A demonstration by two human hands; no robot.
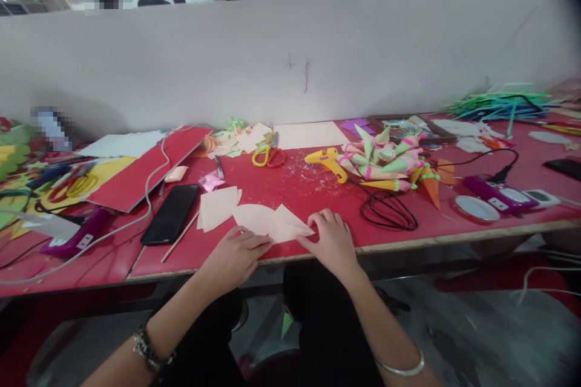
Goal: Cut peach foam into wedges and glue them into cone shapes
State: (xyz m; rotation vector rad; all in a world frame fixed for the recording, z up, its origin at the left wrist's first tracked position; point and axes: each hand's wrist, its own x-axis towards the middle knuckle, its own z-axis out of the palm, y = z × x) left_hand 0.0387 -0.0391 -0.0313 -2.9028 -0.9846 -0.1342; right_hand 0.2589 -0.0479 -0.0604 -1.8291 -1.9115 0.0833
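Observation:
A cream sheet of paper (258,217) with a curved far edge lies at the front edge of the red table. Its right part is folded or rolled over to a point. My right hand (333,242) pinches that pointed corner between thumb and fingers. My left hand (240,257) is closed on the near edge of the same paper, with thumb and fingertips together at it. Just left of it lie a few cream paper pieces (218,208), and beside them a thin wooden stick (179,237) and a black phone (170,214).
Behind the paper lie scissors (269,157) with yellow and red handles. A yellow glue gun (327,162) rests against a bunch of paper cones (385,154), its black cable (389,210) coiled nearby. Purple power strips (499,193) sit right and left. A white partition (290,60) stands behind.

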